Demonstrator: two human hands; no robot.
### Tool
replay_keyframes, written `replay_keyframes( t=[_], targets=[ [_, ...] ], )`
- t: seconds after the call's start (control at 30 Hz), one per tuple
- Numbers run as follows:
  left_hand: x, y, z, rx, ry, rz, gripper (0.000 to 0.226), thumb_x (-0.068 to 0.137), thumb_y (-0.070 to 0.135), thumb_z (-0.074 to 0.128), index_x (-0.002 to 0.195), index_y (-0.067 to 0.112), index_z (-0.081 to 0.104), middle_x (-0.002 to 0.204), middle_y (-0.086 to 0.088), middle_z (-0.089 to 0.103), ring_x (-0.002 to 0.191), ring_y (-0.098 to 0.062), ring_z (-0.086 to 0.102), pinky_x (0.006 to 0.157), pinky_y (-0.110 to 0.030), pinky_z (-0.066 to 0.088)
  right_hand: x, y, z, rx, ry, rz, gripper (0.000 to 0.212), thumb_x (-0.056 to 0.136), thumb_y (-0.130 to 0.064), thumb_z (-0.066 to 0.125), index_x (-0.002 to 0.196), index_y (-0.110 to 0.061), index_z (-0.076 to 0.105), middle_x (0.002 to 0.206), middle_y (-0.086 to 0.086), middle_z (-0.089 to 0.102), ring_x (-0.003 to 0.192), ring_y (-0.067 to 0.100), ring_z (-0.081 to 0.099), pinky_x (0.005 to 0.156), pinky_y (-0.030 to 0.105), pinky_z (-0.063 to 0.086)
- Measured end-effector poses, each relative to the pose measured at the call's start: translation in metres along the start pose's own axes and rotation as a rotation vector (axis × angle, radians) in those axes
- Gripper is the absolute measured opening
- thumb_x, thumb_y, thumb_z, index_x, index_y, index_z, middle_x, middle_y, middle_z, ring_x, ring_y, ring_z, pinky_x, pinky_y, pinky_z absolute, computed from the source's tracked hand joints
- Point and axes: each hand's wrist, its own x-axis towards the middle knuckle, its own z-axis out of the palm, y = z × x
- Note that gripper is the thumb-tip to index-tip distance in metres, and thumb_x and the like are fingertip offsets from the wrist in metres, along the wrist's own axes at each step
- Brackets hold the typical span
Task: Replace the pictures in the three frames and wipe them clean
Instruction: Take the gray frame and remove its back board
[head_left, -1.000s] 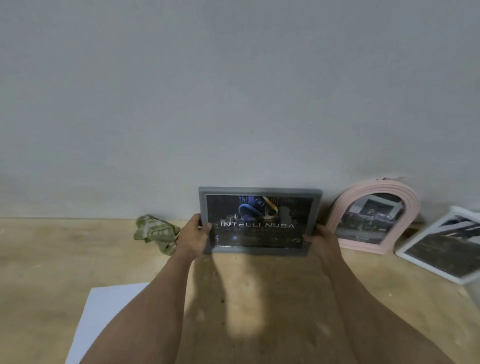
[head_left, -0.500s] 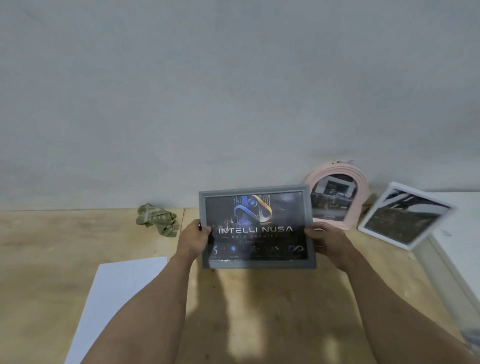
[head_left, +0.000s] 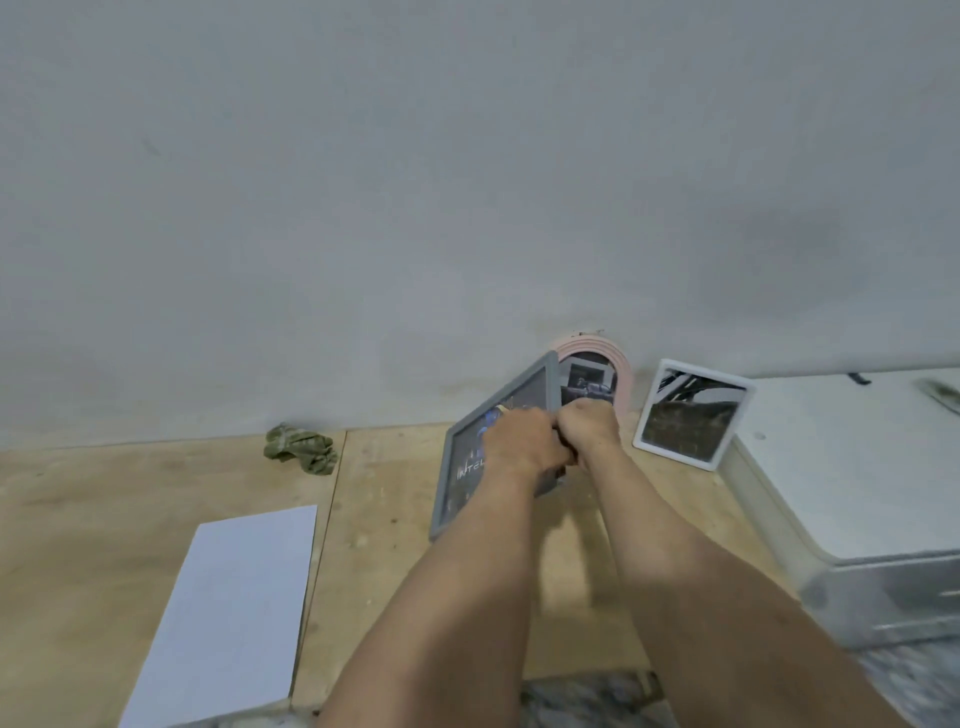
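I hold a grey frame (head_left: 462, 486) with a dark "INTELLI NUSA" picture, turned up on its corner above the wooden floor. My left hand (head_left: 519, 441) reaches across its front and curls at its right edge. Pressed close beside it, my right hand (head_left: 589, 431) grips that same edge. Behind them a pink arched frame (head_left: 625, 370) leans on the wall, partly hidden by the grey frame and my hands. To its right leans a white square frame (head_left: 691, 415). A crumpled green cloth (head_left: 301, 448) lies by the wall on the left.
A white sheet of paper (head_left: 228, 613) lies flat on the wooden floor (head_left: 78, 519) at the left. A low white cabinet (head_left: 857, 467) stands at the right, close to the white frame. The grey wall (head_left: 467, 182) fills the upper view.
The grey frame has swung from level to steeply tilted and moved right, in front of the pink frame. My left hand left the frame's left edge and joined my right hand at its right edge.
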Motion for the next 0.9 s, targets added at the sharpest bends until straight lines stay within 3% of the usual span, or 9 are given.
replay_keyframes(
  t=[0.13,0.23,0.3,0.37,0.43,0.53,0.6,0.7,0.9],
  targets=[
    [-0.017,0.003,-0.003,-0.108,0.157,-0.124,0.032,0.09,0.015,0.054,0.116,0.014,0.072,0.117,-0.013,0.071,0.112,-0.034,0.065,0.087,-0.037,0.052,-0.012,-0.013,0.007,0.08,-0.022,-0.013,0.009,0.074,-0.01,0.061,0.078,-0.005,0.068,0.091,0.015,0.072,0.087,0.03,0.068,0.065,0.032,0.052],
    [-0.029,-0.015,-0.023,-0.233,0.216,-0.309,0.029,0.095,0.024,0.056,0.116,0.006,0.065,0.122,-0.016,0.066,0.117,-0.037,0.061,0.09,-0.038,0.05,-0.027,-0.022,0.012,0.223,-0.238,0.026,0.025,0.079,-0.024,0.07,0.09,-0.002,0.069,0.084,0.012,0.07,0.064,0.023,0.064,0.051,0.026,0.049],
    [-0.029,-0.043,-0.038,-0.362,0.201,-0.431,0.027,0.095,0.028,0.058,0.104,0.004,0.064,0.111,-0.017,0.067,0.105,-0.039,0.065,0.081,-0.038,0.055,-0.038,-0.018,0.009,0.227,-0.322,0.069,0.043,0.087,-0.04,0.064,0.109,-0.004,0.066,0.09,0.009,0.062,0.063,0.018,0.054,0.057,0.025,0.038],
    [-0.031,-0.076,-0.049,-0.562,0.179,-0.505,0.017,0.09,0.015,0.062,0.087,-0.001,0.061,0.096,-0.02,0.068,0.085,-0.039,0.068,0.065,-0.042,0.061,-0.04,0.001,0.006,0.222,-0.322,0.141,0.047,0.093,-0.037,0.058,0.123,-0.001,0.058,0.105,0.008,0.059,0.077,0.02,0.057,0.065,0.027,0.04],
    [-0.035,-0.107,-0.053,-0.799,0.146,-0.569,0.01,0.084,0.001,0.066,0.079,-0.005,0.059,0.096,-0.025,0.068,0.079,-0.04,0.068,0.06,-0.047,0.062,-0.038,0.034,0.005,0.238,-0.291,0.206,0.039,0.095,-0.028,0.055,0.119,0.003,0.057,0.111,0.004,0.057,0.094,0.023,0.057,0.077,0.029,0.043],
    [-0.052,-0.146,-0.05,-0.991,0.099,-0.613,0.015,0.086,-0.002,0.071,0.094,-0.01,0.062,0.088,-0.02,0.068,0.07,-0.03,0.065,0.047,-0.034,0.059,0.028,0.13,0.028,0.122,-0.258,0.25,0.062,0.07,-0.051,0.068,0.11,-0.003,0.067,0.114,0.01,0.067,0.1,0.033,0.063,0.093,0.043,0.051],
    [-0.063,-0.169,-0.042,-1.087,0.06,-0.63,0.025,0.088,0.003,0.07,0.109,-0.01,0.064,0.095,-0.017,0.071,0.075,-0.026,0.066,0.054,-0.032,0.06,0.052,0.17,0.037,0.173,-0.243,0.304,0.064,0.058,-0.057,0.077,0.095,-0.005,0.07,0.103,0.013,0.07,0.091,0.033,0.066,0.086,0.044,0.055],
    [-0.075,-0.195,-0.02,-1.172,0.018,-0.668,0.023,0.092,0.006,0.065,0.111,-0.006,0.065,0.092,-0.013,0.071,0.077,-0.022,0.066,0.066,-0.032,0.056,-0.02,0.126,0.008,0.302,-0.176,0.381,0.02,0.09,-0.022,0.058,0.085,-0.003,0.065,0.086,0.018,0.065,0.068,0.029,0.06,0.059,0.032,0.049],
    [-0.099,-0.223,0.038,-1.229,0.036,-0.757,0.02,0.092,0.012,0.066,0.108,0.001,0.069,0.1,-0.012,0.071,0.086,-0.025,0.064,0.076,-0.035,0.054,-0.019,0.15,0.018,0.217,-0.123,0.397,0.013,0.084,-0.002,0.056,0.072,0.001,0.061,0.069,0.016,0.061,0.06,0.028,0.059,0.052,0.029,0.045]
  ],
)
